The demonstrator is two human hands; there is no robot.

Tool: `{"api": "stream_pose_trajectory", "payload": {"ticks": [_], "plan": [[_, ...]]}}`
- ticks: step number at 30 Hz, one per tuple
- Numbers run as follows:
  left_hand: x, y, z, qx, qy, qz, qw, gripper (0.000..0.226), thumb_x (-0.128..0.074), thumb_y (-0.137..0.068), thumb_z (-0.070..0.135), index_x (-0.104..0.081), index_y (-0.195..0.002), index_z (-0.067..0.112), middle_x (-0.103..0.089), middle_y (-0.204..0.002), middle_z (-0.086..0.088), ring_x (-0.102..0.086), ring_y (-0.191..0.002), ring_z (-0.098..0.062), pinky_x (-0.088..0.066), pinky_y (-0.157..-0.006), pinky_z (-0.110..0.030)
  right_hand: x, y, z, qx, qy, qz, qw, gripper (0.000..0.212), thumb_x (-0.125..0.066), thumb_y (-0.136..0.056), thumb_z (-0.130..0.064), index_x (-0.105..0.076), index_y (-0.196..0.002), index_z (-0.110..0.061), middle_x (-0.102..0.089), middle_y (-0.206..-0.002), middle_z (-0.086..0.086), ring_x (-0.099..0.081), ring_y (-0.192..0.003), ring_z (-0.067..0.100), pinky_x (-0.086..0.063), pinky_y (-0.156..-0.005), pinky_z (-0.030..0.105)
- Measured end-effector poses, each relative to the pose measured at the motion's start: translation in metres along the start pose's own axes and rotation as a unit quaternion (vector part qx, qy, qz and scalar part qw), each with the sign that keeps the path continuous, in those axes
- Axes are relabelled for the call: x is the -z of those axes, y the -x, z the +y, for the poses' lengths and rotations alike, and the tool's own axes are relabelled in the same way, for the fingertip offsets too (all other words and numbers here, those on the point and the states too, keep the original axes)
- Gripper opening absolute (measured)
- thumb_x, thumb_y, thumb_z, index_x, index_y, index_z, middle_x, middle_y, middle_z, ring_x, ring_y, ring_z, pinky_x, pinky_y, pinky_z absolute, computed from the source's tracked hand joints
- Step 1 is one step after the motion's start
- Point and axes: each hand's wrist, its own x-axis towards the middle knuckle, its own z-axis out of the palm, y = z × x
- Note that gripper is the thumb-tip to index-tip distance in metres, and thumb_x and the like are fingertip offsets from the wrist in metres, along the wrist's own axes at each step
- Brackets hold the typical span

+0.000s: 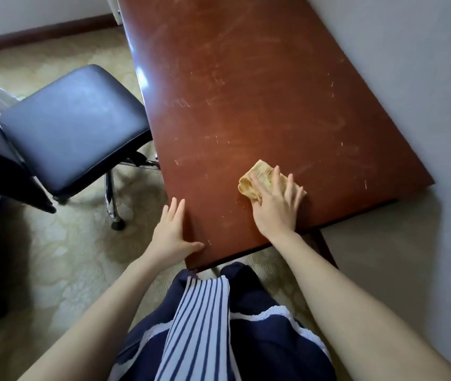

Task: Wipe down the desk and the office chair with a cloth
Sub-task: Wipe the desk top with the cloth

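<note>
Both grips released, fingers straight: right grip (pixel 276 209) presses cloth (pixel 257 177) onto bench (pixel 246 92); left grip (pixel 173 233) rests on its near edge, chair (pixel 73 125) apart.

Desk (pixel 246 92) top: reddish-brown wood-look, glossy, smooth; many fine pale scratches, hazy smears across sheen. Cloth (pixel 257 178) under my right hand (pixel 276 213): yellow, soft woven fabric, matt, crumpled. Chair seat (pixel 73 125): dark leather-look upholstery, smooth, low sheen. Chair legs (pixel 110 193): bright polished metal. Carpet (pixel 67 270): beige, patterned pile, matt. My apron (pixel 199 312): striped fabric, matt.
</note>
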Motion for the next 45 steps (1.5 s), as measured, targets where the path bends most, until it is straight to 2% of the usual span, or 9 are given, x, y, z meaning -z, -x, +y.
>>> {"api": "stream_pose_trajectory", "payload": {"ticks": [3,6,13,15,18,25,31,38,45], "plan": [[-0.007,0.001,-0.013,-0.003,-0.123,-0.02,0.992,0.122,-0.079,-0.072,0.037,0.012,-0.151,0.014,0.019,-0.158,-0.003,0.015,-0.146,-0.023,-0.007,-0.117,-0.047,-0.018,0.014,-0.019,0.088,0.028,-0.035,0.995,0.059,-0.049,-0.091,-0.037,-0.023,-0.143,-0.05,-0.004,-0.159,0.004,0.008,-0.143,0.037,0.015,-0.109,0.056],[-0.01,0.005,-0.02,-0.002,-0.166,-0.021,0.986,0.126,-0.078,-0.071,0.043,0.015,-0.15,0.013,0.022,-0.157,-0.002,0.018,-0.145,-0.023,-0.003,-0.116,-0.047,-0.03,0.033,-0.028,0.212,0.036,-0.05,0.975,0.064,-0.057,-0.086,-0.031,-0.029,-0.142,-0.046,-0.011,-0.158,0.002,0.005,-0.144,0.037,0.017,-0.109,0.055],[-0.016,0.008,-0.023,0.009,-0.186,-0.014,0.982,0.129,-0.077,-0.069,0.051,0.017,-0.149,0.014,0.026,-0.156,-0.001,0.02,-0.144,-0.025,-0.001,-0.117,-0.047,-0.011,0.04,0.021,0.472,0.104,-0.073,0.873,0.075,-0.084,-0.057,-0.027,-0.058,-0.128,-0.029,-0.053,-0.136,0.004,-0.046,-0.127,0.038,-0.033,-0.101,0.065],[-0.017,0.008,-0.024,0.009,-0.178,-0.01,0.984,0.13,-0.078,-0.068,0.052,0.017,-0.15,0.015,0.026,-0.156,0.0,0.02,-0.144,-0.026,-0.001,-0.116,-0.048,-0.003,0.029,0.042,0.482,0.123,-0.075,0.864,0.076,-0.087,-0.055,-0.029,-0.06,-0.126,-0.027,-0.056,-0.133,0.004,-0.051,-0.123,0.036,-0.042,-0.094,0.063],[-0.017,0.01,-0.024,0.006,-0.162,0.004,0.987,0.131,-0.08,-0.066,0.052,0.016,-0.15,0.02,0.026,-0.156,0.002,0.021,-0.144,-0.027,-0.001,-0.116,-0.049,0.01,0.008,0.067,0.425,0.116,-0.066,0.895,0.072,-0.083,-0.061,-0.022,-0.058,-0.129,-0.025,-0.054,-0.135,0.006,-0.048,-0.126,0.037,-0.04,-0.098,0.061],[-0.017,0.024,-0.032,0.051,-0.109,0.05,0.992,0.126,-0.079,-0.068,0.049,0.012,-0.151,0.021,0.023,-0.157,0.002,0.019,-0.144,-0.025,-0.002,-0.117,-0.049,0.008,-0.055,0.046,0.246,0.076,-0.047,0.965,0.055,-0.053,-0.093,-0.024,-0.034,-0.144,-0.033,-0.026,-0.154,0.0,-0.014,-0.144,0.029,-0.01,-0.115,0.049],[-0.02,0.041,-0.042,0.102,-0.066,0.06,0.991,0.109,-0.07,-0.079,0.046,0.008,-0.152,0.02,0.02,-0.158,0.0,0.016,-0.145,-0.023,-0.004,-0.117,-0.047,-0.016,-0.094,-0.044,0.127,0.043,-0.095,0.986,0.054,-0.04,-0.096,-0.037,-0.019,-0.145,-0.045,0.001,-0.159,-0.001,0.011,-0.143,0.035,0.007,-0.112,0.057],[-0.015,0.048,-0.042,0.148,-0.015,0.09,0.985,0.086,-0.058,-0.092,0.035,0.0,-0.153,0.017,0.011,-0.16,-0.001,0.01,-0.146,-0.023,-0.007,-0.116,-0.045,-0.039,-0.059,-0.104,0.285,0.075,-0.142,0.945,0.057,-0.042,-0.094,-0.041,-0.016,-0.144,-0.049,0.004,-0.159,0.0,0.014,-0.142,0.037,0.011,-0.111,0.06],[-0.006,0.029,-0.032,0.149,-0.001,0.112,0.983,0.072,-0.05,-0.097,0.022,-0.004,-0.152,0.015,0.006,-0.16,-0.002,0.007,-0.147,-0.022,-0.009,-0.118,-0.048,-0.034,-0.008,-0.052,0.531,0.073,-0.14,0.832,0.056,-0.059,-0.086,-0.035,-0.041,-0.139,-0.039,-0.028,-0.153,0.0,-0.016,-0.143,0.032,0.0,-0.115,0.054]]}}
